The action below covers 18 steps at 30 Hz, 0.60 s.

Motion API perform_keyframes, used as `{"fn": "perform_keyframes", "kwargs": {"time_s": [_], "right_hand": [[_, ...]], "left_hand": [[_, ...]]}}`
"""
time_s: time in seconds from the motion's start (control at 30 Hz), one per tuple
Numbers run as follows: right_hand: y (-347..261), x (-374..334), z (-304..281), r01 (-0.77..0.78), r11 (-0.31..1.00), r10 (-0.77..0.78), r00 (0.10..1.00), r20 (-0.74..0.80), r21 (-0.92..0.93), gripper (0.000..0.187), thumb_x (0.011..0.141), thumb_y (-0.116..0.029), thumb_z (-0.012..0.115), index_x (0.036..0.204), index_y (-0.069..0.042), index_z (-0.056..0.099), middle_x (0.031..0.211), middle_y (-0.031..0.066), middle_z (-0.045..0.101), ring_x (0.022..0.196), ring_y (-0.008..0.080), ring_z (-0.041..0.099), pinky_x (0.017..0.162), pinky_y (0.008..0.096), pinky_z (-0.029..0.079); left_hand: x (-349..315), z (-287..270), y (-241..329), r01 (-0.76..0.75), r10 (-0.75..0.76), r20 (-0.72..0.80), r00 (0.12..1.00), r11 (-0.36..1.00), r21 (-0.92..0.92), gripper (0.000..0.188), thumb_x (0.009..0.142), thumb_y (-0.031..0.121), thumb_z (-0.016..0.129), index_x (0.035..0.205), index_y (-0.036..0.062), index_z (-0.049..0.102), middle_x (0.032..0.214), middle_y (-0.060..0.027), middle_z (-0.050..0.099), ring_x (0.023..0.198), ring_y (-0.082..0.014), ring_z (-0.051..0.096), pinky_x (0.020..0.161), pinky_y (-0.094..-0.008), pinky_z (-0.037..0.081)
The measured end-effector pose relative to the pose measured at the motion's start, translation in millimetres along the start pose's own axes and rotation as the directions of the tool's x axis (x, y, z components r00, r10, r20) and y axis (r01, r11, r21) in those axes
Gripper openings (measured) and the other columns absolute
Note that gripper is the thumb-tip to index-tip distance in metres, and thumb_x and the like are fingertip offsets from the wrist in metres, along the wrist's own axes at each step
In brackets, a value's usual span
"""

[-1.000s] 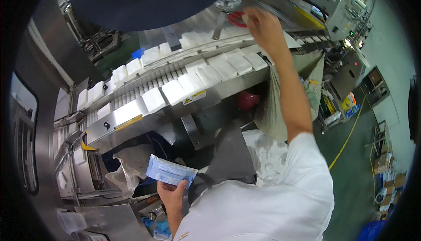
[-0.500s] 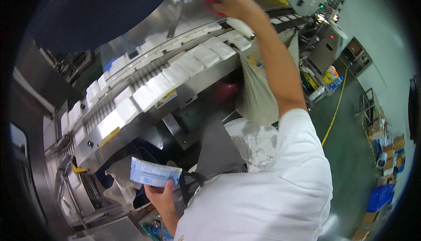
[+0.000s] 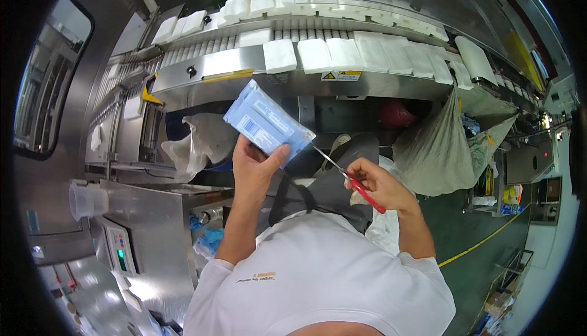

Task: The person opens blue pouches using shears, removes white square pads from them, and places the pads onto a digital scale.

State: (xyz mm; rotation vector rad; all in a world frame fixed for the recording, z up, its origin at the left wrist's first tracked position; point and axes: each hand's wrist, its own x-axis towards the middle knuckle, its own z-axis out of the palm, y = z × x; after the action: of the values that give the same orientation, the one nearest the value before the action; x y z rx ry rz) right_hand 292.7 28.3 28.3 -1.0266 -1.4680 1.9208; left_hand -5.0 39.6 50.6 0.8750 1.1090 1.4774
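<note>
My left hand (image 3: 255,166) is closed on a light blue soft package (image 3: 267,122), thumb on its printed side and fingers behind it. The package is tilted, its right end lower than its left. My right hand (image 3: 382,186) grips a pair of scissors (image 3: 362,193) by their red handles. Their thin metal blades point up and left, with the tips at the package's lower right corner. Whether the blades are around that corner or only beside it, I cannot tell. Beyond both hands, folded white wipe stacks (image 3: 315,56) lie in a row along the conveyor's near edge.
A roller conveyor (image 3: 223,44) runs across the far side, with a steel front rail. A grey-green cloth bag (image 3: 434,146) hangs below it at right. At left stand a steel cabinet (image 3: 153,226), a digital scale (image 3: 119,247) and a clear plastic cup (image 3: 87,201).
My right hand has come back from the far steel surface with the red-handled scissors, down to the package. The left hand still holds the package, and the view has turned.
</note>
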Motion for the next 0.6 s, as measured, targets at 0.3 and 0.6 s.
{"fn": "perform_keyframes", "kwargs": {"time_s": [0.3, 0.6], "right_hand": [[-5.8, 18.4, -4.0, -0.021, 0.988, 0.031, 0.997, 0.067, -0.154, 0.026, 0.091, -0.002, 0.075, 0.11, -0.003, 0.057, 0.098, 0.0009, 0.063, 0.088, 0.0053, 0.059, 0.076, 0.0219, 0.051], [-18.2, 4.8, 0.2, -0.12, 0.959, 0.111, 0.993, -0.051, -0.257, 0.033, 0.081, -0.007, 0.085, 0.106, -0.003, 0.064, 0.085, -0.0028, 0.064, 0.076, 0.0038, 0.056, 0.068, 0.0222, 0.047]], "left_hand": [[-1.6, 0.1, -5.4, -0.03, 0.029, -0.027, 0.999, 0.999, -0.015, 0.055, 0.083, -0.003, 0.081, 0.131, -0.0011, 0.052, 0.123, -0.0111, 0.066, 0.113, -0.0192, 0.066, 0.103, -0.0351, 0.051], [-2.5, -8.2, -7.4, 0.047, -0.047, -0.012, 0.999, 0.999, -0.003, 0.061, 0.083, -0.001, 0.081, 0.136, -0.001, 0.05, 0.127, -0.0114, 0.064, 0.119, -0.0214, 0.062, 0.106, -0.0379, 0.048]]}}
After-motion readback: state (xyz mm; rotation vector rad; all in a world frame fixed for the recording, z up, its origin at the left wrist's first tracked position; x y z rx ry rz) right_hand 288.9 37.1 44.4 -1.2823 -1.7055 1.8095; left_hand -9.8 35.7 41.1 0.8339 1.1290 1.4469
